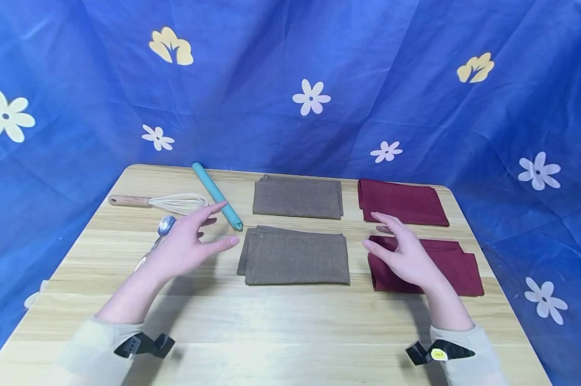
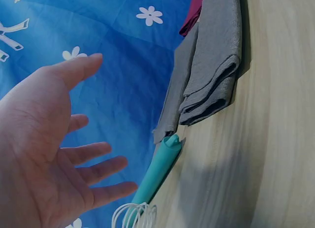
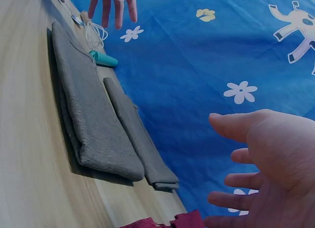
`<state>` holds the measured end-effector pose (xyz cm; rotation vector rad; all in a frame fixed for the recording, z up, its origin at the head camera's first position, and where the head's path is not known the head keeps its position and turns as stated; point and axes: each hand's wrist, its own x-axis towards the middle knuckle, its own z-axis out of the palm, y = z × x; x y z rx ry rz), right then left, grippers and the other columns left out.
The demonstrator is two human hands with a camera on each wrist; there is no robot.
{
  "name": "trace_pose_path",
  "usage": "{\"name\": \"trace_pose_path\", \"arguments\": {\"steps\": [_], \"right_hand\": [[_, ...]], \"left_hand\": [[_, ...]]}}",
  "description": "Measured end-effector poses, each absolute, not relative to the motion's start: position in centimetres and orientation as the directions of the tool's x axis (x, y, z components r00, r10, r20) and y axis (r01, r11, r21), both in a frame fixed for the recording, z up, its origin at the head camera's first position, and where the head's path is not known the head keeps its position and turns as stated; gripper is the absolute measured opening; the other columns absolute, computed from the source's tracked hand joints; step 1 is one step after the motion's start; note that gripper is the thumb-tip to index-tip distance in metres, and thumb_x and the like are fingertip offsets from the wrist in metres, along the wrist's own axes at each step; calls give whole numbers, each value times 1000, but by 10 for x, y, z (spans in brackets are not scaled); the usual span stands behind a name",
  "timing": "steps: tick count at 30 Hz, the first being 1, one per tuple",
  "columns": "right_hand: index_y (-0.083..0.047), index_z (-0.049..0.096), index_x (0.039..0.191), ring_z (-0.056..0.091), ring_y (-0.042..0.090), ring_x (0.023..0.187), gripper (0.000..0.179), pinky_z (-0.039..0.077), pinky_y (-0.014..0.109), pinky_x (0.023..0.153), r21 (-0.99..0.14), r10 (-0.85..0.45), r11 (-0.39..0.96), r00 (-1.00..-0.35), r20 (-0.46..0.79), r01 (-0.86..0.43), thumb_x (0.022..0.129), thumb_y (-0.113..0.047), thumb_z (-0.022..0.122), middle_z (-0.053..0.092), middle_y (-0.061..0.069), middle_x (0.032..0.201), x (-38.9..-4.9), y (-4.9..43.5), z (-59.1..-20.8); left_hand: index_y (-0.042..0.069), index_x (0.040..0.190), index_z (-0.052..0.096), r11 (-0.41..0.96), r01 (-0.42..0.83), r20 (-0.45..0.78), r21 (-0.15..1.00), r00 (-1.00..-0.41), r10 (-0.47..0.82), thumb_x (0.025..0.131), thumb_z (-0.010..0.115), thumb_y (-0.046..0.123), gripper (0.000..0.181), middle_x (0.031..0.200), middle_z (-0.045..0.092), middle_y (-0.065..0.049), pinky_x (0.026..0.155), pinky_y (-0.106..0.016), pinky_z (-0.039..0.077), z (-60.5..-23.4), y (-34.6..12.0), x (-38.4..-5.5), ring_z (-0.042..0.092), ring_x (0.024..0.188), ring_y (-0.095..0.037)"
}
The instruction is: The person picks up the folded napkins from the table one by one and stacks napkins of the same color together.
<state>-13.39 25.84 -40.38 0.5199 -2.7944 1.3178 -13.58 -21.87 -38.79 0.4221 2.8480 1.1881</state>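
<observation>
Blue backdrop [image 1: 290,64]: cloth printed with white and yellow flowers, hung behind and round the table.
Wooden table [image 1: 290,321]: pale planks, bearing everything else.
Near brown cloth [image 1: 295,256]: folded flat, lying between the two hands — the left fingertips point at its left edge without touching it.
Far brown cloth [image 1: 297,197]: folded the same way, just behind the near one, a strip of bare wood between them.
Near maroon cloth [image 1: 445,265]: folded, at the right; the right hand hovers over its left end.
Far maroon cloth [image 1: 402,202]: folded, behind the near maroon one and apart from it.
Left hand [image 1: 186,244]: raised above the wood, palm turned inward, fingers spread and loose, gripping nothing; the left wrist view shows the bare palm.
Right hand [image 1: 401,252]: likewise lifted, palm facing the left hand, fingers relaxed and holding nothing — whether it brushes the maroon cloth under it I cannot tell.
Teal roller [image 1: 217,195]: a slim rod lying on a slant, its near end just beside the near brown cloth's far left corner.
Whisk [image 1: 160,202]: wooden handle, wire head touching the roller.
Spoon [image 1: 157,238]: metal, partly hidden under the left hand.
</observation>
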Motion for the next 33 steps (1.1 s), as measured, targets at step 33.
{"name": "trace_pose_path", "arguments": {"steps": [33], "right_hand": [[2,49,153,64,39,126,67,55,55,101,-856,-286,499,-958,-19,-132,99,-26,78,55,24,151,-140,236,-450]], "left_hand": [[5,155,47,554,54,-49,831,-984,169,87,89,44,89,129,69,-23,90,-48,61,-442,-198,-132,72,112,-37]]}}
